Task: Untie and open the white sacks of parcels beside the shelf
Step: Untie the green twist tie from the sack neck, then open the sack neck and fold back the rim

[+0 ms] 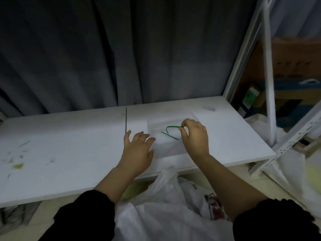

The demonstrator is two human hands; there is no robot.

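A white sack (166, 202) lies open on the floor below the white table (69, 146), with a patterned parcel (214, 206) showing inside it. My right hand (195, 136) hovers over the table and pinches one end of a thin green tie (171, 132) between thumb and fingers. The tie's loop rests on a white foam sheet (166, 143). To the left of the tie, my left hand (139, 150) is spread flat above the table, holding nothing.
A white metal shelf (269, 84) stands to the right, with boxes behind it and another white sack (295, 171) at its foot. A dark curtain (104, 49) hangs behind the table. A thin dark rod (126, 120) and green scraps (18, 166) lie on the table.
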